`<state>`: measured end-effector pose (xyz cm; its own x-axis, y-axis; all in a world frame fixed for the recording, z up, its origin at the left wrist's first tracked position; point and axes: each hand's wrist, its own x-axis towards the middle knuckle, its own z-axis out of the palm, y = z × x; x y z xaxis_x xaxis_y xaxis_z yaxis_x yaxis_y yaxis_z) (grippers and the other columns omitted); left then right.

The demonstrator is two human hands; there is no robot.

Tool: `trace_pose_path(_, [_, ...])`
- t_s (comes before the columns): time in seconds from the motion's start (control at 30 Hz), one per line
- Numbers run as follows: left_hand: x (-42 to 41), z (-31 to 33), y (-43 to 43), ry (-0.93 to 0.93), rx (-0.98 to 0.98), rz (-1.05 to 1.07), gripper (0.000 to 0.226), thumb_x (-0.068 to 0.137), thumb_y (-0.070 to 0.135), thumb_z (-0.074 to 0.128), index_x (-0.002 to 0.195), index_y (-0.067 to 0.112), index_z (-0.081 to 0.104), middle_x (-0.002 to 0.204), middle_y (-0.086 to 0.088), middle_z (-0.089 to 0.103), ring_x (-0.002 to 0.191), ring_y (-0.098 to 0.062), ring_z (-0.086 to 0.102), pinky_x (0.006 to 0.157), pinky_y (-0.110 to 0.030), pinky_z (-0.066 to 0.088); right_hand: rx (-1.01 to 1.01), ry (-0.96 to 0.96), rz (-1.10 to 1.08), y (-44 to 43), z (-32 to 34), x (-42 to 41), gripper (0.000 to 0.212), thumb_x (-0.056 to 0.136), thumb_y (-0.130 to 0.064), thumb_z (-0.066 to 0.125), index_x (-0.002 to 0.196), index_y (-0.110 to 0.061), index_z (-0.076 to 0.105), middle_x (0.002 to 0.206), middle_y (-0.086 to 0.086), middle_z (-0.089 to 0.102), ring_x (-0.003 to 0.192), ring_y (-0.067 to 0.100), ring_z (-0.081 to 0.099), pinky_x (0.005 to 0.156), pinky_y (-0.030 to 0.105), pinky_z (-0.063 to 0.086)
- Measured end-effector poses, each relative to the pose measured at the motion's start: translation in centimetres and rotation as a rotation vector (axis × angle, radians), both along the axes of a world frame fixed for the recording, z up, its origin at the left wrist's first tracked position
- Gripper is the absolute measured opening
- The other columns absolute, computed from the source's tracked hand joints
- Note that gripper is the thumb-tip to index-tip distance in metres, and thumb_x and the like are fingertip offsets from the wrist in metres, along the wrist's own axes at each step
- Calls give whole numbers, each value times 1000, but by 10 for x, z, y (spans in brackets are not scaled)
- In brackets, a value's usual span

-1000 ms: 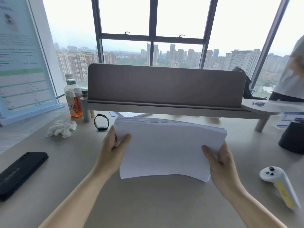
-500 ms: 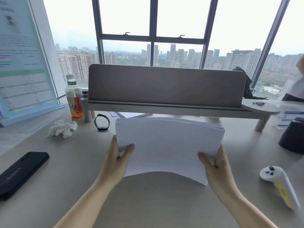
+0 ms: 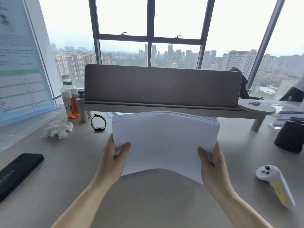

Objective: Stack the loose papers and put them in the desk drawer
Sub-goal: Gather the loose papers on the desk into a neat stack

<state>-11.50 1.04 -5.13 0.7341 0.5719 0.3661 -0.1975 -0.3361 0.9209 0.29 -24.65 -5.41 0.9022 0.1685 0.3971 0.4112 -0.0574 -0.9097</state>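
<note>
We hold a stack of papers [image 3: 164, 142] between both hands above the surface [image 3: 148, 203].

Our left hand [image 3: 113, 160] grasps the stack's left edge, thumb on top and fingers hidden behind the sheets; our right hand [image 3: 212, 165] grips the right edge the same way. The papers stand tilted toward us, bowed upward in the middle, their near edge arched clear of the surface. Behind them runs a raised shelf [image 3: 164, 107] with a brown panel. To the far left we see a bottle [image 3: 69, 97], a crumpled tissue [image 3: 57, 129] and a black wristband [image 3: 98, 122]; a phone [image 3: 18, 171] lies near left, a white controller [image 3: 276, 183] near right.
</note>
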Motion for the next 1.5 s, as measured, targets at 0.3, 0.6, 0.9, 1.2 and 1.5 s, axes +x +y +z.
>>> trace_pose_path(0.3, [3,-5,7,64,-56,-81,40,95,25,58,134,30,62,128,10,75,120,-14,71,110,-54,48,-23,23,35,-3,-10,11,40,102,-3,50,134,-27,55,118,-14,74,109,1,69,87,19,51])
trace_pose_path(0.6, [1,-13,4,79,-62,-85,40,99,18,53,132,38,60,132,14,72,125,-10,67,114,-49,45,-68,84,26,2,-25,13,36,101,-6,51,132,-25,54,119,-14,73,112,3,68,90,23,49])
trace_pose_path(0.9, [-1,40,-18,-36,36,-124,41,102,8,54,130,37,61,126,16,75,121,-7,69,108,-38,52,-43,-42,48,-43,31,0,43,100,3,52,126,-30,55,113,-17,76,109,1,70,92,16,52])
trace_pose_path(1.2, [22,117,-125,-79,-103,-609,35,103,-2,50,129,18,64,124,0,77,114,-19,73,91,-31,58,53,40,99,-218,119,-45,35,86,-20,59,120,-19,68,115,0,79,105,20,73,86,34,61])
trace_pose_path(1.5, [41,89,-325,314,-191,-1004,28,98,-4,56,116,10,72,113,-7,81,95,-22,76,99,-45,56,90,338,-234,-406,93,-182,34,88,-19,57,120,-13,69,110,7,80,87,21,78,66,28,63])
